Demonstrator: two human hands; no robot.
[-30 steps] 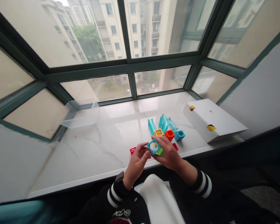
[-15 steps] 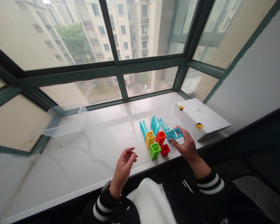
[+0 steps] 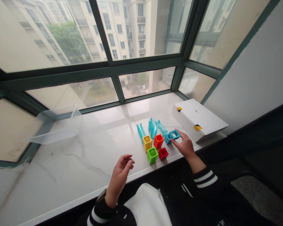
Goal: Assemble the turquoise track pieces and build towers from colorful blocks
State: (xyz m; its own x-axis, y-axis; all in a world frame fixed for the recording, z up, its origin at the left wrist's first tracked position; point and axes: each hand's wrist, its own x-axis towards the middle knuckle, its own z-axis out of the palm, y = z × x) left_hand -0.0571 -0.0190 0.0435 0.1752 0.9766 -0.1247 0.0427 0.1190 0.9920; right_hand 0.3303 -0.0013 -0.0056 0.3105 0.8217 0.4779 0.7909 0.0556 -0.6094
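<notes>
My right hand (image 3: 185, 145) pinches a blue hollow block (image 3: 174, 134) between thumb and fingers. Just left of it, partly behind it, stands another blue block (image 3: 167, 139). My left hand (image 3: 122, 169) hovers near the sill's front edge, fingers loosely curled and apart, holding nothing. Between the hands stand a yellow block (image 3: 147, 143), an orange block (image 3: 158, 141), a green block (image 3: 152, 155) and a small red block (image 3: 163, 153). Behind them lie a straight teal track piece (image 3: 141, 133), a curved teal piece (image 3: 153, 128) and a further teal piece (image 3: 162, 128).
A clear plastic bin (image 3: 58, 125) sits at the left by the window frame. A white box (image 3: 200, 119) with yellow-and-black tabs stands at the right, close to my right hand. The white marbled sill (image 3: 91, 157) ends at a front edge before my lap.
The blue block in my right hand has turned, and its round opening now faces more upward. The whole view has shifted slightly. My left hand stays empty.
</notes>
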